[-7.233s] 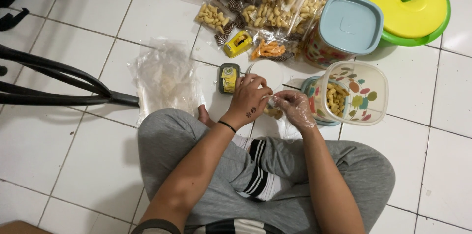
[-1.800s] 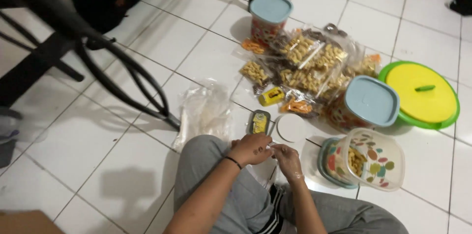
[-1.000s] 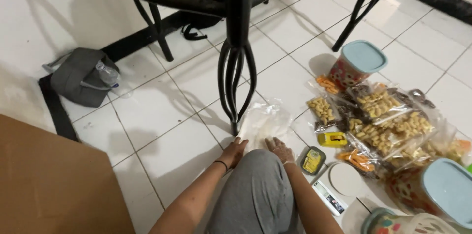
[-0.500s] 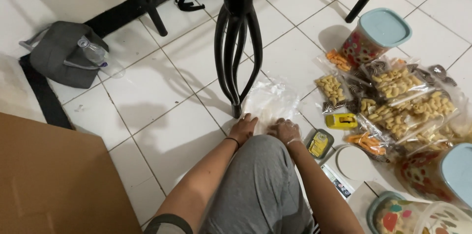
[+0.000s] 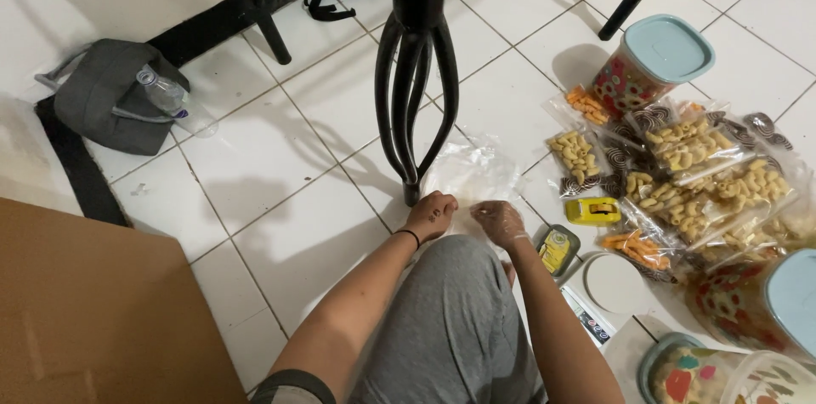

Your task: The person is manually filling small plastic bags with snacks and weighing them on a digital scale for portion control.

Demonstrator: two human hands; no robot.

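My left hand (image 5: 432,215), with a black band at the wrist, lies with curled fingers on the near edge of a stack of clear plastic bags (image 5: 473,173) on the white tiled floor. My right hand (image 5: 500,222), in a thin clear glove, pinches the same edge just to the right. Both hands reach over my grey-trousered knee (image 5: 455,319). Packets of filled snack bags (image 5: 688,168) lie to the right of the stack.
A black table leg (image 5: 416,73) stands just behind the bags. Right: a blue-lidded patterned jar (image 5: 653,64), yellow tape dispenser (image 5: 592,211), small tin (image 5: 557,249), white round scale (image 5: 614,283), more containers (image 5: 748,310). Left: brown cardboard (image 5: 85,310), grey bag with bottle (image 5: 115,102).
The view turned from the snack containers to the stack of plastic bags by the table leg. Both hands left the lap and came down on the stack's near edge.
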